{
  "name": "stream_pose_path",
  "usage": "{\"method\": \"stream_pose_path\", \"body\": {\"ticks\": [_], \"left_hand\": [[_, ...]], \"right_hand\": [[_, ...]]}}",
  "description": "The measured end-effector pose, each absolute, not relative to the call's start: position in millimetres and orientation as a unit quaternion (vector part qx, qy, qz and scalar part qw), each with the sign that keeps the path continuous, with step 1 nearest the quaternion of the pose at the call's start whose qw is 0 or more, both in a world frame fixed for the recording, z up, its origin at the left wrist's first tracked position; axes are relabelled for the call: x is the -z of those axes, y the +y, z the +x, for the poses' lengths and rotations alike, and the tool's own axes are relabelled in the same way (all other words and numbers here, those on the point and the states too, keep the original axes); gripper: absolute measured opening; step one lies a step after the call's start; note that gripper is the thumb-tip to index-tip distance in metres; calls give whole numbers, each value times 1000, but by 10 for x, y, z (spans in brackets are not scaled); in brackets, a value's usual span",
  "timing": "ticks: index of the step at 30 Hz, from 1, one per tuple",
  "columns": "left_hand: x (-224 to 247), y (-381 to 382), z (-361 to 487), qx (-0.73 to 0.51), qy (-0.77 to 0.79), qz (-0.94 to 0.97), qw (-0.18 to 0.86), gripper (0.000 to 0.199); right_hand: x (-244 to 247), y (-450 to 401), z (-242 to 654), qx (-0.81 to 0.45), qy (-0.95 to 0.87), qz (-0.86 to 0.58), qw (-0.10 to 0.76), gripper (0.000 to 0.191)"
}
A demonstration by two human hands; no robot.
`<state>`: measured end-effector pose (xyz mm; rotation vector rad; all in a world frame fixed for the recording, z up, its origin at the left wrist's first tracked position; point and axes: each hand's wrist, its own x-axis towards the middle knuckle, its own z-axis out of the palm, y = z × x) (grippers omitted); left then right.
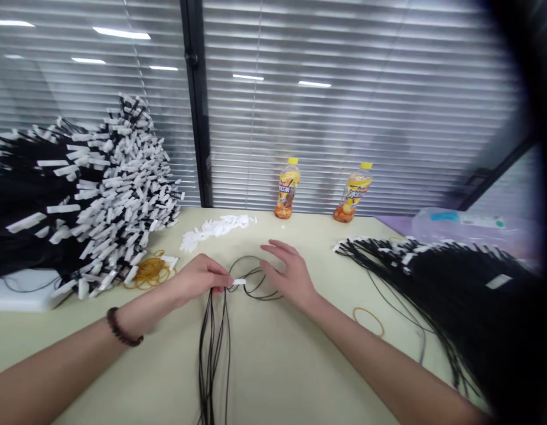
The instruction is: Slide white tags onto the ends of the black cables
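A person's left hand (202,276) pinches several black cords (205,366) over a pale counter (277,360), apparently to keep the strands gathered as they trail toward six o'clock. A white tag (239,282) shows at the fingertips' three o'clock side, beside loose curls of cord. Farther toward three, the right hand (289,273) is spread, fingers apart; whether it touches the curls cannot be told. Loose white pieces (215,229) at eleven o'clock and yellow bands (152,271) at nine seem placed for easy reach. A heap of white-tipped cords (123,183) at ten and a second bunch (428,283) at three flank the hands, likely to leave working room between.
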<state>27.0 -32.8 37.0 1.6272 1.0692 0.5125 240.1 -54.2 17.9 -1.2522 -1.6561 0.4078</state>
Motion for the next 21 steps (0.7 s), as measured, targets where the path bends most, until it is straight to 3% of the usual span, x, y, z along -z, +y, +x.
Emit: {"method": "stream_pose_path", "body": {"ticks": [2,4,7,10,14,19,21], "left_hand": [[-297,-295,277,-229,445,674,543,23],[-262,-284,286,-237,436,672,549,23],[-237,-292,299,-249,431,666,555,24],[-214,-302,304,-253,433,658,562,25],[-189,-283,291,-265,414,668,558,26],[-172,-228,263,-285,427,642,570,30],[-163,-197,248,-296,438,617,584,33]], "right_hand": [[-218,-648,2280,-69,-712,-523,463,21],[-252,-786,2111,-64,-756,-515,399,14],[-248,-964,1855,-65,-812,-502,289,22],[-181,-1033,1726,-40,-820,-516,243,19],[-129,-1013,1768,-87,-809,-521,257,12],[-215,-1020,1870,-253,-753,-524,309,10],[-325,-1021,1889,-373,-679,-526,351,24]]}}
